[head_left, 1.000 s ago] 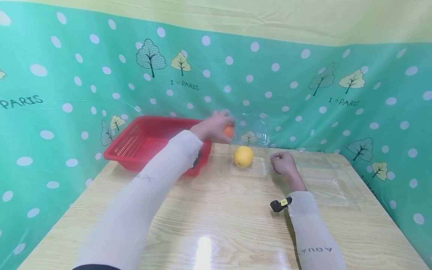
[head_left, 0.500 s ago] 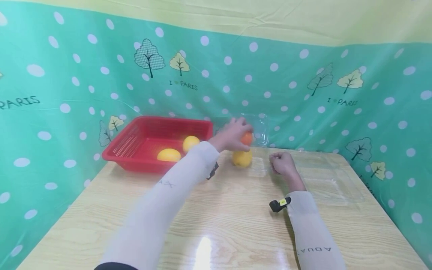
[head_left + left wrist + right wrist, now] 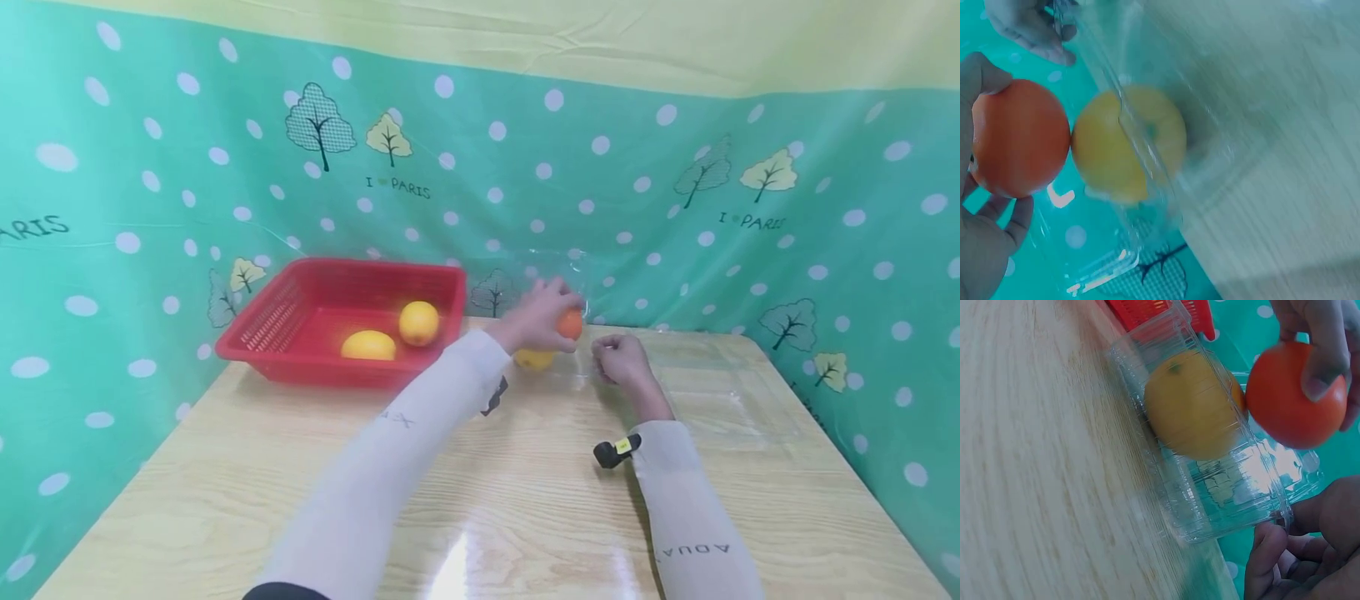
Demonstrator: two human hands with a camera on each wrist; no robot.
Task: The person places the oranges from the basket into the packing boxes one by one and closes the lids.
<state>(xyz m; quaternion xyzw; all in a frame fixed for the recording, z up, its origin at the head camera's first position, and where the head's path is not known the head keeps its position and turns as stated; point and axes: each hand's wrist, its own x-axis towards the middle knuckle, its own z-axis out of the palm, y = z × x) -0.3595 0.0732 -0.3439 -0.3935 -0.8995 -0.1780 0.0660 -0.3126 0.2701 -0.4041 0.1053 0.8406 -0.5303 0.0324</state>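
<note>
My left hand (image 3: 538, 318) grips a smooth orange-red tomato (image 3: 1282, 397) from above. The tomato hangs over the rim of a clear plastic clamshell box (image 3: 1200, 528), beside a yellow-orange fruit that looks like an orange (image 3: 1188, 409) sitting in the box's left end. In the head view the left hand partly covers this orange. My right hand (image 3: 624, 362) pinches the near right rim of the box between thumb and fingers, the other fingers curled. The box's clear lid (image 3: 551, 267) stands raised at the back.
A red plastic basket (image 3: 251, 350) at the left holds two yellow fruits (image 3: 417, 323). More clear plastic boxes (image 3: 723, 404) lie at the right of the wooden table (image 3: 525, 500). A green dotted curtain (image 3: 465, 200) hangs close behind.
My left hand has carried the tomato from over the basket's right edge rightward and down to the box. The right hand has stayed at the box rim.
</note>
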